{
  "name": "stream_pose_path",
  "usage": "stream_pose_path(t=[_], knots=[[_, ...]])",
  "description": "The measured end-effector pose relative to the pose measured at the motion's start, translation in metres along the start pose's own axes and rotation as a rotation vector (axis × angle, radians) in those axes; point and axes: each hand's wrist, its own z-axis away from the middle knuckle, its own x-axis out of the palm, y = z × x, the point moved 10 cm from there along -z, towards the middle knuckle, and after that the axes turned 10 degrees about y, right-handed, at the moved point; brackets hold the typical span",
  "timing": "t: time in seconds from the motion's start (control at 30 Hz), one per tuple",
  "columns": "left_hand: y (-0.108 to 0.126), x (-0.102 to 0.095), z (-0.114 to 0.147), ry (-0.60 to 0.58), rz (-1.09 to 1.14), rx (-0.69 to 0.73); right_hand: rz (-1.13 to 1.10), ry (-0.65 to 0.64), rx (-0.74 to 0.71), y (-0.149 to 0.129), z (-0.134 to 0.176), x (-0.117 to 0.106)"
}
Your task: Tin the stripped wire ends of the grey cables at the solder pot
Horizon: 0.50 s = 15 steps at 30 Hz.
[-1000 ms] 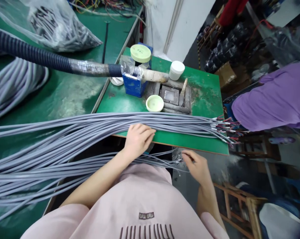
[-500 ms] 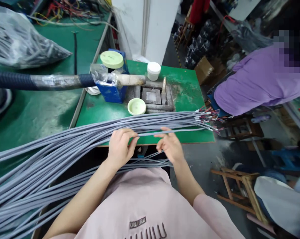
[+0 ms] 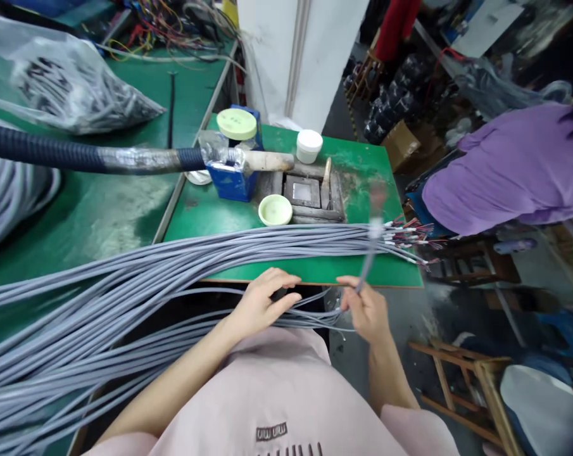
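Right hand (image 3: 368, 310) has a slim, round, grey plastic-looking cable (image 3: 367, 265) pinched, its blurry reddish wire end (image 3: 378, 197) tipped up over the right side of the smooth green tabletop (image 3: 295, 271). Left hand (image 3: 262, 299) is loosely curled, gap at the thumb; can't tell if it's got anything. I'd guess the cable's light, springy, bit slick. Grab the jacket behind the whitish band (image 3: 376, 228); those thin wires look easy to snap.

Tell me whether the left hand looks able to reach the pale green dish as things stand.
Probably yes: the left hand looks open, and only the grey cables, lying low, cross between it and the pale green dish; reaching over them seems feasible.
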Motion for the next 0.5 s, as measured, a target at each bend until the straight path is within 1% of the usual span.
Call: stream_pose_path(t=[0.03,0.07,0.1,0.17,0.27,0.4,0.43,0.5], knots=[[-0.002,-0.001,-0.003,0.021,0.102,-0.078,0.087,-0.142,-0.058,-0.003,0.006,0.019],[-0.006,-0.002,-0.005,0.04,0.197,-0.159,0.157,-0.25,-0.116,-0.005,0.012,0.035],[-0.01,-0.003,-0.007,0.065,0.275,-0.24,0.215,-0.329,-0.161,-0.006,0.018,0.048],[-0.021,-0.005,-0.007,0.118,0.407,-0.385,0.292,-0.437,-0.204,-0.005,0.029,0.067],[-0.035,-0.005,-0.003,0.189,0.559,-0.529,0.305,-0.524,-0.188,-0.001,0.04,0.077],[-0.044,-0.009,0.001,0.303,0.672,-0.596,0.221,-0.643,-0.154,-0.001,0.049,0.077],[-0.044,-0.008,0.002,0.303,0.689,-0.601,0.184,-0.673,-0.149,-0.002,0.05,0.078],[-0.041,0.0,0.003,0.24,0.721,-0.609,0.085,-0.71,-0.136,-0.008,0.052,0.08]])
